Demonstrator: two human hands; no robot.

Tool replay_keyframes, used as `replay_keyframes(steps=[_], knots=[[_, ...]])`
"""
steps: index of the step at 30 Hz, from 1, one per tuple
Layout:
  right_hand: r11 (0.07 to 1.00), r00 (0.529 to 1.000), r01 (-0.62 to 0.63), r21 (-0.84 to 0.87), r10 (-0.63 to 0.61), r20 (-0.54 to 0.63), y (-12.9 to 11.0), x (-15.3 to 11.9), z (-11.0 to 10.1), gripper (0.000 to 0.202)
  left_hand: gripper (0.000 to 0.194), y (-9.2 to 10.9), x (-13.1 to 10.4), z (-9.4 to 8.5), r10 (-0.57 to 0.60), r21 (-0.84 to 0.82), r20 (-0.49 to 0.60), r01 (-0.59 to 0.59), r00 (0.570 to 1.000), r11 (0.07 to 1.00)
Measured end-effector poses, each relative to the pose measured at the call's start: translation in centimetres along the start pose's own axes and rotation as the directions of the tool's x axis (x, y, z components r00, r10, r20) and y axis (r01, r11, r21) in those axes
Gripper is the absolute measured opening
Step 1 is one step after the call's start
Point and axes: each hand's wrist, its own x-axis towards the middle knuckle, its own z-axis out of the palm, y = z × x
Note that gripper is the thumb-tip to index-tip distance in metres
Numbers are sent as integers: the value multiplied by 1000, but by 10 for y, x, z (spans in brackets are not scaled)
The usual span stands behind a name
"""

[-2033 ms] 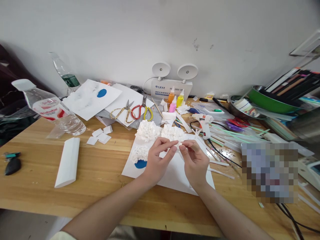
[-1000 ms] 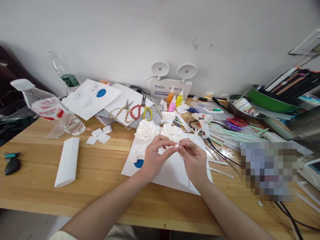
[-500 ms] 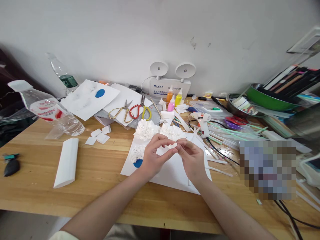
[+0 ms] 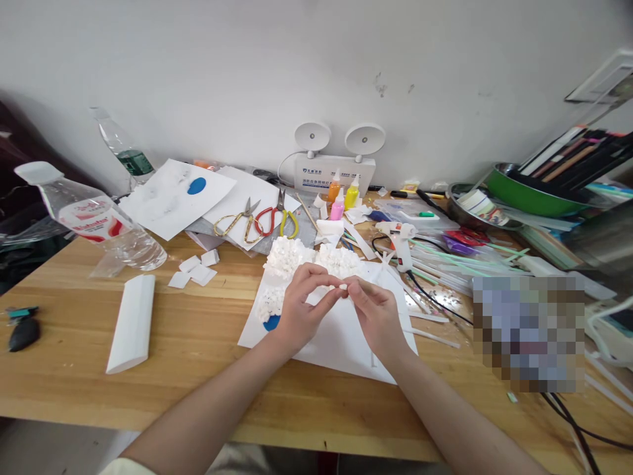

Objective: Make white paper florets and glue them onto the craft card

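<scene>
A small white piece [image 4: 343, 287] is pinched between the fingertips of my left hand [image 4: 307, 305] and my right hand [image 4: 374, 311]. Both hands are over a white sheet of paper [image 4: 336, 349]. Fluffy white clumps [image 4: 288, 256] lie on the sheet behind my hands, and a smaller clump [image 4: 270, 303] rests by a blue patch [image 4: 271, 322] beside my left hand.
Left of the sheet are a folded white paper block [image 4: 131, 323], small paper squares [image 4: 202, 274] and a water bottle [image 4: 103, 221]. Behind lie scissors [image 4: 246, 221], red-yellow pliers [image 4: 279, 214] and paint bottles [image 4: 337, 206]. A glue gun [image 4: 401, 247] with its cable stands at right.
The fingertips of both hands have closed in around the white piece, which shows less and sits slightly further left. The rest of the desk looks the same.
</scene>
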Motion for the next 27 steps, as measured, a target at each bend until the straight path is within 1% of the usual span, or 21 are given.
replay_keyframes(steps=[2,4,8,11,13,15,17,19,20,21,23,25,27], knots=[[1000,1000,-15,-8,15,3,-2,0,0,16,9,-1,0,0,59,71,-3,-58,998,996],[1000,1000,-20,-15,20,-11,-2,0,1,15,10,-2,-1,0,89,114,1,-89,996,990],[1000,1000,-23,-11,23,-3,-1,-1,1,14,13,-4,0,-1,147,158,14,-148,989,976],[999,999,-27,-21,28,18,-1,-1,0,14,13,-6,1,-2,169,185,24,-170,985,968],[997,1000,7,-78,-6,14,-3,0,-2,14,11,-6,2,-3,169,205,20,-169,985,964],[975,993,114,-189,-117,-2,-6,2,-6,12,9,-5,2,-3,159,227,9,-157,987,961],[897,963,260,-356,-270,21,-10,4,-9,11,7,-5,2,-3,147,250,-2,-142,989,958],[768,912,389,-508,-398,96,-12,6,-12,14,6,-6,2,-4,140,275,-7,-132,990,952],[702,887,435,-564,-444,131,-13,7,-13,16,6,-7,3,-5,143,284,-4,-136,990,949],[645,863,468,-605,-480,156,-13,7,-13,18,6,-7,3,-5,152,288,0,-145,988,946],[561,818,515,-648,-547,177,-11,8,-14,19,6,-9,4,-6,170,287,12,-166,985,943],[506,787,534,-677,-590,180,-9,8,-15,19,6,-9,5,-7,173,272,24,-173,985,947],[460,764,542,-704,-618,185,-7,8,-15,19,5,-8,7,-8,150,248,33,-154,988,957]])
